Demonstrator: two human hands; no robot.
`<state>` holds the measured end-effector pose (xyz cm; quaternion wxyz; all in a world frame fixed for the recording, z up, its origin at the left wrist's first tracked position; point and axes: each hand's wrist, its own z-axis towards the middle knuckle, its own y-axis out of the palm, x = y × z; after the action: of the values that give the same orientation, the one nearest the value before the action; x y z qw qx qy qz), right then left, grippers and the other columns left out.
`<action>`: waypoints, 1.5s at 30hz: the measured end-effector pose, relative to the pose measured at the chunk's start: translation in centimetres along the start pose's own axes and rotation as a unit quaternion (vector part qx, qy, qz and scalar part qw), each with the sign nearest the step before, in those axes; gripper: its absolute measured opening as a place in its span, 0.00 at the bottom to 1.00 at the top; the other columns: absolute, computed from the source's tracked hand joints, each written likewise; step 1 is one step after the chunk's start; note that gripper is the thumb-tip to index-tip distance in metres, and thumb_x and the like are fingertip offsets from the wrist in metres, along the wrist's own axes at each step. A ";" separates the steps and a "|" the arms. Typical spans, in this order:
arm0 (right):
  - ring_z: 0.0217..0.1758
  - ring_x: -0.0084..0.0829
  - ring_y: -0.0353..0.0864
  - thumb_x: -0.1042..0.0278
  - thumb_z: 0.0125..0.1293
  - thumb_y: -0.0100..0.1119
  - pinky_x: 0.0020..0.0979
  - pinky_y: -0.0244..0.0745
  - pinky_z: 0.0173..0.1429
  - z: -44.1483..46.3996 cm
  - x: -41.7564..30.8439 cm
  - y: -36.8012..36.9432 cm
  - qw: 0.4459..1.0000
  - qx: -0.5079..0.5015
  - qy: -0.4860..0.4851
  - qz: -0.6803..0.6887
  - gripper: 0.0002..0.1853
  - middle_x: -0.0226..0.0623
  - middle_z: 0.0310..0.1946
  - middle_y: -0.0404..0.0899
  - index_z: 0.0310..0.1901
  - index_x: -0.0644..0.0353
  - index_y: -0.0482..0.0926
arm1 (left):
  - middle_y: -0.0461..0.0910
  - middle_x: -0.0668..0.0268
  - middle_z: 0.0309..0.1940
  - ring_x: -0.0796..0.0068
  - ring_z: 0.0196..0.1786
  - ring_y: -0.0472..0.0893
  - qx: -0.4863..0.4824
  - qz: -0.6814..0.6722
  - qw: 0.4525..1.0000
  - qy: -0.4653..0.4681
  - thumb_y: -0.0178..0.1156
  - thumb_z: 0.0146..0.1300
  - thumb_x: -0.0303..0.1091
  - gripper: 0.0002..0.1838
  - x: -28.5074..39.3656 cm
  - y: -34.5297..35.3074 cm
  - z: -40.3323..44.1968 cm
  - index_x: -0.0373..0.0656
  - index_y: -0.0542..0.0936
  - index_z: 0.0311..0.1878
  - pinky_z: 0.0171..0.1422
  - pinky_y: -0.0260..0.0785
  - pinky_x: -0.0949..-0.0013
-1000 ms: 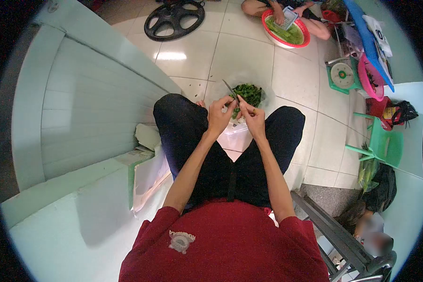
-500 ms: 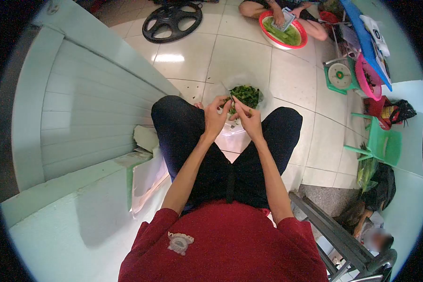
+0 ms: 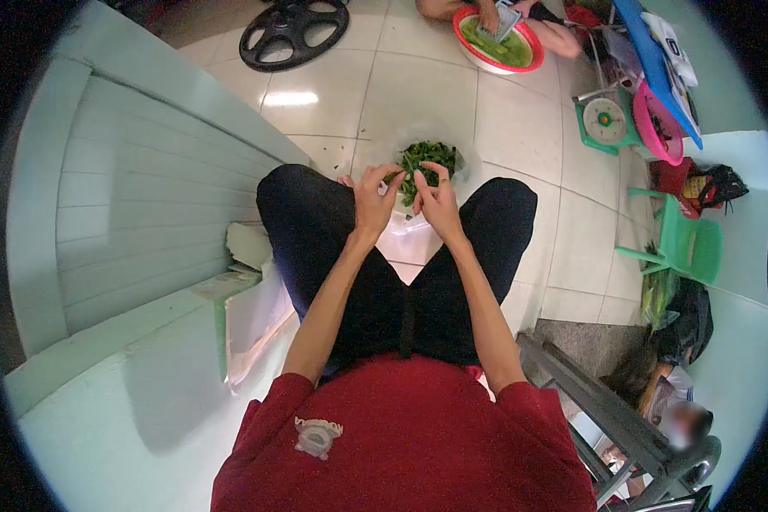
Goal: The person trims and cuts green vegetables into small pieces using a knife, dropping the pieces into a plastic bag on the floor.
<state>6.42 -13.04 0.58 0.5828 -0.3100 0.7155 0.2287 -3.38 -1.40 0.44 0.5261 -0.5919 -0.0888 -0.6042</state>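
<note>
Between my knees, a clear plastic bag (image 3: 465,162) on the floor holds chopped dark green leaves (image 3: 435,155). Over its near left part my left hand (image 3: 375,198) has its thumb and fingers pinched together. Close to its right, my right hand (image 3: 437,203) is also closed, thumb towards the fingers. A small green piece shows between the two hands, too small to name. A thin blade-like shape may lie by the fingertips, but it cannot be made out clearly.
At the top, another person's hand (image 3: 489,15) holds a grater over a red-rimmed basin (image 3: 536,53) of green vegetables. To the right are a scale (image 3: 604,121), a pink basket (image 3: 674,155) and a green chair (image 3: 691,243). A black wheel-shaped base (image 3: 294,34) stands upper left.
The view has shifted, so the scene sits further left and higher. The blade that stuck up from my hands a second ago no longer shows clearly. My hands remain close together over the bag.
</note>
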 end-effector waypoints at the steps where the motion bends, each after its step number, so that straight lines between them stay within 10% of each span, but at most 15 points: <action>1: 0.19 0.19 0.72 0.53 0.79 0.59 0.26 0.65 0.24 0.0 0.1 0.0 1.000 -0.002 -0.002 0.009 0.23 0.31 0.18 0.77 0.64 0.60 0.67 | 0.87 0.65 0.34 0.66 0.34 0.81 -0.001 -0.006 1.000 0.005 0.71 0.64 0.34 0.07 0.2 -0.1 0.0 0.43 0.88 0.41 0.44 0.69 0.63; 22: 0.14 0.16 0.65 0.51 0.78 0.61 0.24 0.60 0.18 1.0 3.5 -0.4 0.999 -0.021 0.022 0.029 0.21 0.27 0.18 0.73 0.59 0.57 0.69 | 0.86 0.59 0.36 0.55 0.45 0.83 -0.023 -0.052 0.996 0.063 0.65 0.54 0.17 0.10 0.0 -0.2 -0.3 0.40 0.86 0.39 0.52 0.75 0.58; 26: 0.57 0.49 0.78 0.61 0.74 0.56 0.46 0.70 0.68 5.7 14.7 0.3 0.884 0.076 -0.229 -0.401 0.18 0.52 0.54 0.80 0.56 0.66 0.79 | 0.87 0.55 0.40 0.58 0.45 0.86 -0.045 -0.057 0.997 -0.038 0.62 0.55 0.20 0.09 -0.4 0.0 -0.6 0.35 0.87 0.39 0.54 0.77 0.61; 28: 0.55 0.41 0.79 0.57 0.74 0.61 0.41 0.73 0.62 2.1 6.8 0.5 0.995 0.055 -0.062 -0.046 0.17 0.47 0.50 0.81 0.54 0.63 0.79 | 0.86 0.58 0.40 0.63 0.46 0.86 -0.075 -0.138 0.986 -0.051 0.61 0.59 0.18 0.09 -2.4 1.6 -0.9 0.33 0.86 0.42 0.49 0.80 0.65; 30: 0.40 0.31 0.81 0.54 0.76 0.61 0.36 0.78 0.46 2.0 6.5 1.1 0.980 0.093 -0.154 -0.090 0.19 0.42 0.40 0.80 0.55 0.61 0.75 | 0.81 0.61 0.34 0.63 0.44 0.85 -0.033 -0.141 0.989 0.033 0.65 0.67 0.24 0.04 -2.5 1.8 -0.9 0.32 0.84 0.40 0.46 0.78 0.65; 32: 0.14 0.21 0.65 0.46 0.79 0.57 0.29 0.61 0.21 0.4 1.9 -0.6 0.999 -0.020 0.014 0.031 0.22 0.27 0.16 0.72 0.56 0.58 0.68 | 0.84 0.61 0.33 0.61 0.36 0.78 -0.063 0.021 0.993 0.096 0.63 0.73 0.36 0.11 -1.7 1.1 -0.2 0.35 0.84 0.43 0.57 0.71 0.59; 35: 0.15 0.22 0.67 0.46 0.79 0.57 0.29 0.62 0.22 -0.5 0.9 -0.9 0.998 -0.030 0.007 0.047 0.23 0.28 0.15 0.70 0.56 0.58 0.68 | 0.82 0.61 0.35 0.65 0.37 0.79 -0.059 -0.025 0.994 0.084 0.66 0.72 0.33 0.09 -1.8 1.1 -0.2 0.36 0.83 0.41 0.40 0.68 0.63; 45: 0.16 0.22 0.68 0.44 0.78 0.58 0.31 0.61 0.22 -0.3 2.2 -0.1 0.999 -0.029 0.014 0.029 0.23 0.29 0.15 0.71 0.53 0.59 0.69 | 0.83 0.64 0.39 0.69 0.39 0.80 -0.049 -0.054 0.996 0.051 0.66 0.73 0.39 0.13 -2.7 1.0 -0.5 0.37 0.84 0.46 0.43 0.71 0.64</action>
<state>6.02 -13.71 -1.52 0.5568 -0.3085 0.7254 0.2619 -3.64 -0.82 -2.45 0.4669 -0.5797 -0.0636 -0.6648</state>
